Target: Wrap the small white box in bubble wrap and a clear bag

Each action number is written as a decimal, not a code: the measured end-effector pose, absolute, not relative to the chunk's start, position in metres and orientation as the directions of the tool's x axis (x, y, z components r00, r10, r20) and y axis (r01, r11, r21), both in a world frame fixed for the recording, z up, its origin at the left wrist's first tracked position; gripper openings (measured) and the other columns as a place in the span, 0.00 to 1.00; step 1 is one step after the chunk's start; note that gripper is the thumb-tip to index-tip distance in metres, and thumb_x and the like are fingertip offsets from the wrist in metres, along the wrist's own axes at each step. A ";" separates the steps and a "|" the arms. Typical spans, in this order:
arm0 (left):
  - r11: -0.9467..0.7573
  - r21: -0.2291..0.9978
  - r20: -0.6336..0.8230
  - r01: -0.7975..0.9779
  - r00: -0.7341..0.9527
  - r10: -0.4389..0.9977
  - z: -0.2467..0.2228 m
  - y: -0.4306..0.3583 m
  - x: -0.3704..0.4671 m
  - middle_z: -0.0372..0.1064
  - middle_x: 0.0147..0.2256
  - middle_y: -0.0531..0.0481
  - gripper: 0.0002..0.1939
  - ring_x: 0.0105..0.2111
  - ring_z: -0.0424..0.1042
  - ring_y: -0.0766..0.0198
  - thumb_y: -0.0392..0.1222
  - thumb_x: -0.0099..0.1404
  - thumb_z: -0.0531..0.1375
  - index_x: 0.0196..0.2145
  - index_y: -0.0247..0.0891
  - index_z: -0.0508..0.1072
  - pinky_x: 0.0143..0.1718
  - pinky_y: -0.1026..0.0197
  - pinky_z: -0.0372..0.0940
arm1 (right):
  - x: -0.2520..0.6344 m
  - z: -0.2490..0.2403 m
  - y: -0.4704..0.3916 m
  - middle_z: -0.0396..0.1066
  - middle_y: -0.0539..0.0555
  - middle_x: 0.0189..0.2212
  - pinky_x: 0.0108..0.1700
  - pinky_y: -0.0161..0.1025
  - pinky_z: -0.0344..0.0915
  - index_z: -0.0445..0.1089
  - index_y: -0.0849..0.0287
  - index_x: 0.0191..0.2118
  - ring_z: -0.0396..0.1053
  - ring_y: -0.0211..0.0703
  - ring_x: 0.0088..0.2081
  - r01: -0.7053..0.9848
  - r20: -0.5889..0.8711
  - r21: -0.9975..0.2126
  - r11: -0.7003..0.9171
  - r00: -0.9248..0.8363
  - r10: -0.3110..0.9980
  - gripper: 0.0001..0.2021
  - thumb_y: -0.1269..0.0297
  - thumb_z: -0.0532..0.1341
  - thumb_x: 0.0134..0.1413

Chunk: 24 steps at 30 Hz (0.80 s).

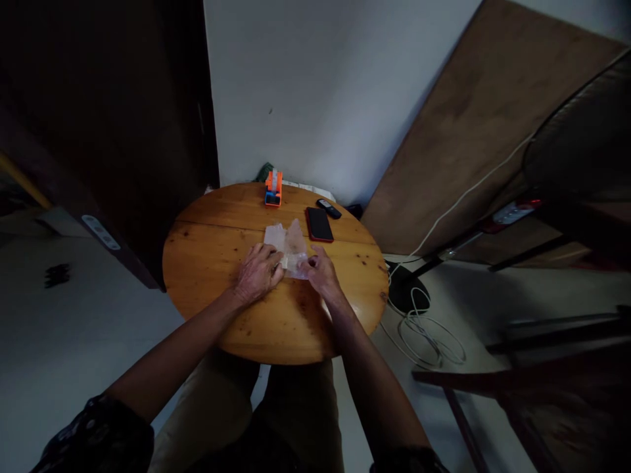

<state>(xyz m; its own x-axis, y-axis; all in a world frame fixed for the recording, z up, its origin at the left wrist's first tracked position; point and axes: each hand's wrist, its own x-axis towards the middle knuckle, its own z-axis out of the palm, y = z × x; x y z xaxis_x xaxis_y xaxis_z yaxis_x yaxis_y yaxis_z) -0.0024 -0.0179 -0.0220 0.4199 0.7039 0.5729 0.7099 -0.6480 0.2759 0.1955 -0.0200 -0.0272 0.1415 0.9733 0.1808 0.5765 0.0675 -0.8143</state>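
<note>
A crumpled, translucent plastic piece (296, 244) lies near the middle of the round wooden table (207, 263). On its left side rests my left hand (258, 272), fingers bent and together, pressing the plastic near its lower left part. My right hand (320, 269) pinches the plastic's lower right edge between thumb and fingers. Beyond the plastic stands an orange and blue tape dispenser (273, 188). To the right of the plastic lie a dark phone with a red edge (320, 225) and a small black remote-like device (328, 208).
A white wall (315, 98) rises behind the table, with a brown board (473, 118) leaning at the right. White cable (428, 335) is coiled on the floor at the right, beside a black round base (408, 289). Dark wooden furniture (522, 381) stands at the lower right.
</note>
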 end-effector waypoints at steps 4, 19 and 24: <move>-0.629 0.300 0.557 0.717 0.404 0.726 -0.020 -0.018 -0.001 0.74 0.45 0.43 0.12 0.46 0.65 0.51 0.37 0.64 0.58 0.43 0.40 0.79 0.48 0.49 0.62 | 0.187 -0.021 -0.022 0.66 0.44 0.23 0.29 0.35 0.61 0.65 0.60 0.55 0.65 0.39 0.26 0.471 0.192 -0.878 0.086 0.182 0.964 0.27 0.61 0.59 0.46; -0.628 0.475 0.518 0.617 0.381 0.766 -0.021 -0.013 0.002 0.72 0.45 0.44 0.12 0.49 0.68 0.53 0.37 0.65 0.57 0.44 0.40 0.77 0.53 0.52 0.66 | 0.149 -0.003 -0.015 0.72 0.49 0.27 0.30 0.36 0.67 0.68 0.61 0.52 0.71 0.42 0.29 0.349 0.154 -0.932 0.100 0.130 0.980 0.25 0.61 0.61 0.46; -0.557 0.608 0.478 0.566 0.300 0.826 -0.023 -0.012 0.004 0.73 0.48 0.40 0.23 0.50 0.69 0.50 0.37 0.61 0.59 0.55 0.35 0.71 0.54 0.49 0.66 | 0.150 -0.004 -0.013 0.74 0.51 0.28 0.33 0.38 0.69 0.71 0.61 0.51 0.73 0.44 0.31 0.476 0.155 -0.874 0.093 0.093 0.983 0.22 0.60 0.61 0.50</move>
